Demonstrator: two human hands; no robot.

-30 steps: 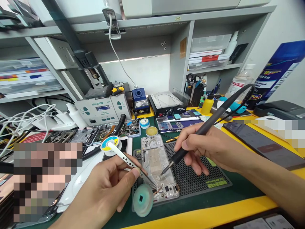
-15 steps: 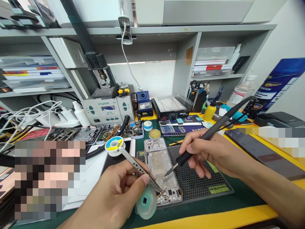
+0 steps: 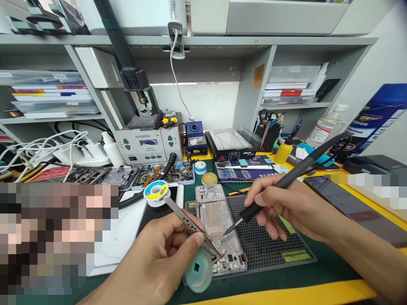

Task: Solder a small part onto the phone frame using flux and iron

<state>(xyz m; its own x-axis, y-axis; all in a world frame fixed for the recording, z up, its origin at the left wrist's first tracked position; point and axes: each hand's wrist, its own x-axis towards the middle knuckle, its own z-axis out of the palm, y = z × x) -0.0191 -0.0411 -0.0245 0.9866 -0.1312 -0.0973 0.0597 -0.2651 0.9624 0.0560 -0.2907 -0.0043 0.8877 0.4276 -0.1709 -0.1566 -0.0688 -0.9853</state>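
Note:
My left hand (image 3: 171, 250) pinches a pair of metal tweezers (image 3: 187, 221), whose tips reach the lower end of an opened phone frame (image 3: 213, 212). Small parts and a bit of orange-brown flex lie there by the tips. In my right hand (image 3: 276, 203) is a black soldering iron (image 3: 252, 212), held like a pen, its tip over the middle of the frame. Whether that tip touches the frame I cannot tell. A translucent green round spool (image 3: 199, 271) sits beside my left thumb, overlapping the frame's lower left corner. The frame lies on a dark honeycomb mat (image 3: 270, 237).
A solder reel (image 3: 156, 192) stands left of the frame. Behind it are a round tin (image 3: 210, 178), a tray of boards (image 3: 163, 174), a soldering station (image 3: 149, 146) and a hot plate (image 3: 233, 146). A dark phone screen (image 3: 356, 212) lies at right.
The whole view has shifted slightly, moving the scene to the right in the picture. Both hands keep their tools in nearly the same places over the phone frame.

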